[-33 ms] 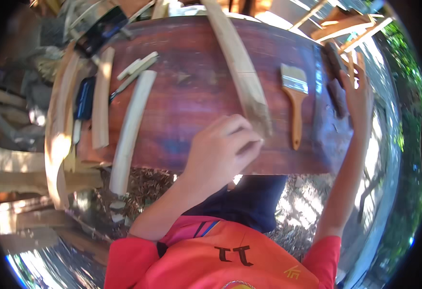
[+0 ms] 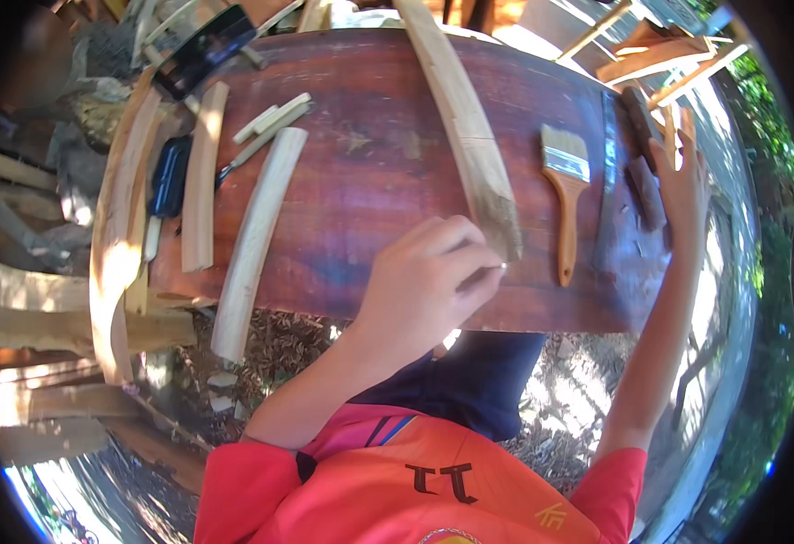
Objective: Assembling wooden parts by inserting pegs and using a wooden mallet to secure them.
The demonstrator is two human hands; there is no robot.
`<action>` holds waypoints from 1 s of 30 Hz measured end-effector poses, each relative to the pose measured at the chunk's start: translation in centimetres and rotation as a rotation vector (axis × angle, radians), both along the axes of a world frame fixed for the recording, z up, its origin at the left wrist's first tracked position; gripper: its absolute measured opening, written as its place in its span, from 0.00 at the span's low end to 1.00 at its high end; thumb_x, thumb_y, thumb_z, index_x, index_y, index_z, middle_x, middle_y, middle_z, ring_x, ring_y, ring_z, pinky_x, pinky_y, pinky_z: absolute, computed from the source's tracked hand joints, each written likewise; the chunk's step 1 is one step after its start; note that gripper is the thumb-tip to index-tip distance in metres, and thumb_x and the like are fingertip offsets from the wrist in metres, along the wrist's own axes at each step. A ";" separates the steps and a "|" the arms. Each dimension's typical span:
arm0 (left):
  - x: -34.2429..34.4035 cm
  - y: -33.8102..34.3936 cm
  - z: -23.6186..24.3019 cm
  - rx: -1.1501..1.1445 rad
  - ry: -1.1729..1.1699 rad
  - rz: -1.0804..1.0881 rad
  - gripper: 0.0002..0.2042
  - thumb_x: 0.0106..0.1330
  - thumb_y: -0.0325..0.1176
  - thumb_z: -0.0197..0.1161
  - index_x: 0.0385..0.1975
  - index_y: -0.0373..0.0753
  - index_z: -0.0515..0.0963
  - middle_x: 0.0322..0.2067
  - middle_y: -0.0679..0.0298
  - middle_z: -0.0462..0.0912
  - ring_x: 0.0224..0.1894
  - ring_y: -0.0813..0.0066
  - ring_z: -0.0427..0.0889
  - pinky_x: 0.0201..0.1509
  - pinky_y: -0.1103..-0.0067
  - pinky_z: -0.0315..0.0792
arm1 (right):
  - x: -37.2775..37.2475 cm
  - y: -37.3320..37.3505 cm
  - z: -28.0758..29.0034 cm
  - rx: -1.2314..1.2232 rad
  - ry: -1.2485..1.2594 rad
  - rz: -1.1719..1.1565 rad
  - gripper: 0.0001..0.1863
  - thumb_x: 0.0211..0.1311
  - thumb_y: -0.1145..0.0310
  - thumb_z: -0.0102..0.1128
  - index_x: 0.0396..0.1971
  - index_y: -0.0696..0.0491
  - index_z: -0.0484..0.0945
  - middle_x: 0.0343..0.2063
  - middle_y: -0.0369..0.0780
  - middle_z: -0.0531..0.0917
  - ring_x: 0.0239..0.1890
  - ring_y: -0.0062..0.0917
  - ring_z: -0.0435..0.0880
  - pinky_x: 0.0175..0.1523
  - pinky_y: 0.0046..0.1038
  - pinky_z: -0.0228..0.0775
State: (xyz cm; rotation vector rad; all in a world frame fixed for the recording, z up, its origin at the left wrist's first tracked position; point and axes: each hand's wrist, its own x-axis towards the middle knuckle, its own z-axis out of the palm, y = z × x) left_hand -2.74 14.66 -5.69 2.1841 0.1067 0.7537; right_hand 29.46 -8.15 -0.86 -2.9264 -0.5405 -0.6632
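My left hand (image 2: 433, 283) is over the near part of a reddish-brown wooden table (image 2: 360, 218). Its fingers are curled together beside the near, darkened end of a long pale wooden strip (image 2: 471, 136). Whether anything is between those fingers is hidden. At the table's right edge my right hand (image 2: 684, 181) reaches forward with fingers stretched and apart. It is nearest to two dark brown blocks, the closer one (image 2: 645, 194) and the farther one (image 2: 638, 120). Between the hands lies a flat paintbrush (image 2: 566, 195) with pale bristles and an orange-brown wooden handle.
On the left lie a round pale stick (image 2: 259, 245), a flat wooden strip (image 2: 203, 181), a dark blue-handled tool (image 2: 170, 179) and a long curved board (image 2: 117, 236). A black box-like object (image 2: 204, 53) stands at the far left corner. Timber pieces (image 2: 34, 290) crowd the left side.
The table and the things on it appear slightly farther right in the picture. Both hands keep nearly the same places and poses relative to them.
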 end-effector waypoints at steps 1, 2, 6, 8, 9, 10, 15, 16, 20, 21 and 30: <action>0.0 -0.1 -0.1 -0.027 0.013 -0.027 0.06 0.59 0.27 0.78 0.35 0.40 0.89 0.34 0.67 0.84 0.35 0.67 0.85 0.39 0.73 0.78 | 2.2 -0.5 -0.4 -0.103 0.002 -0.068 0.38 0.71 0.37 0.62 0.72 0.46 0.77 0.77 0.54 0.66 0.73 0.51 0.74 0.75 0.48 0.67; 0.1 0.0 -0.2 -0.052 -0.001 -0.021 0.06 0.59 0.27 0.78 0.35 0.40 0.89 0.34 0.67 0.84 0.35 0.68 0.85 0.37 0.73 0.78 | 4.1 -0.8 -0.9 -0.067 -0.064 -0.007 0.38 0.71 0.37 0.62 0.72 0.46 0.77 0.77 0.54 0.66 0.73 0.51 0.74 0.75 0.48 0.67; 0.0 0.2 -0.4 -0.054 0.008 -0.043 0.06 0.60 0.27 0.78 0.35 0.41 0.90 0.33 0.67 0.84 0.34 0.69 0.84 0.36 0.73 0.77 | 9.2 -1.5 -0.9 -0.274 0.209 -0.289 0.46 0.68 0.27 0.55 0.73 0.48 0.75 0.70 0.56 0.76 0.71 0.51 0.76 0.75 0.50 0.65; 0.1 0.2 -0.5 -0.062 -0.001 -0.026 0.05 0.61 0.28 0.78 0.36 0.41 0.90 0.34 0.68 0.84 0.34 0.69 0.84 0.36 0.73 0.77 | 9.9 -1.5 -0.8 -0.276 0.303 -0.293 0.49 0.67 0.25 0.54 0.73 0.50 0.75 0.67 0.56 0.79 0.71 0.51 0.77 0.75 0.50 0.65; 0.1 0.2 -0.5 -0.069 0.015 -0.045 0.05 0.61 0.28 0.78 0.36 0.41 0.90 0.34 0.68 0.84 0.34 0.69 0.84 0.36 0.73 0.77 | 10.1 -1.4 -0.7 -0.251 0.360 -0.264 0.49 0.67 0.26 0.54 0.72 0.53 0.75 0.64 0.56 0.82 0.69 0.51 0.79 0.74 0.50 0.66; 0.1 0.2 -0.5 -0.071 0.014 -0.049 0.05 0.61 0.28 0.78 0.36 0.41 0.90 0.34 0.68 0.84 0.34 0.69 0.84 0.36 0.73 0.77 | 10.1 -1.3 -0.8 -0.219 0.446 -0.211 0.49 0.67 0.26 0.54 0.71 0.55 0.76 0.62 0.56 0.84 0.68 0.51 0.80 0.73 0.51 0.66; 0.0 0.3 -0.7 -0.090 0.010 -0.049 0.05 0.61 0.28 0.78 0.35 0.41 0.90 0.34 0.68 0.84 0.34 0.69 0.84 0.37 0.73 0.77 | 9.9 -0.6 -2.4 -0.327 0.277 -0.144 0.44 0.70 0.31 0.55 0.67 0.56 0.77 0.60 0.55 0.85 0.66 0.51 0.82 0.70 0.51 0.70; 0.0 0.2 -0.7 -0.090 0.005 -0.048 0.05 0.61 0.28 0.78 0.35 0.41 0.90 0.34 0.68 0.84 0.35 0.69 0.84 0.37 0.73 0.77 | 9.9 -0.4 -2.5 -0.325 0.268 -0.108 0.42 0.71 0.32 0.55 0.67 0.55 0.77 0.60 0.56 0.85 0.66 0.52 0.82 0.69 0.51 0.70; 0.0 0.4 -0.8 -0.084 -0.014 -0.028 0.05 0.61 0.28 0.78 0.35 0.41 0.89 0.34 0.68 0.84 0.35 0.68 0.84 0.38 0.73 0.78 | 7.4 0.3 -0.2 -0.312 0.057 -0.089 0.38 0.74 0.37 0.57 0.67 0.55 0.76 0.57 0.56 0.86 0.64 0.52 0.83 0.65 0.51 0.72; 0.0 0.4 -0.8 -0.091 0.003 -0.046 0.05 0.61 0.28 0.78 0.35 0.41 0.89 0.34 0.68 0.84 0.35 0.68 0.84 0.38 0.73 0.78 | 6.0 0.3 1.2 -0.174 0.085 -0.047 0.35 0.75 0.40 0.57 0.67 0.55 0.76 0.54 0.55 0.87 0.60 0.51 0.85 0.63 0.50 0.72; 0.1 0.5 -0.7 -0.168 0.042 -0.078 0.06 0.60 0.28 0.78 0.36 0.39 0.89 0.34 0.66 0.86 0.36 0.67 0.86 0.40 0.72 0.79 | -16.5 -2.1 3.9 0.528 0.300 0.491 0.32 0.69 0.57 0.72 0.66 0.58 0.75 0.47 0.45 0.87 0.49 0.31 0.87 0.53 0.36 0.77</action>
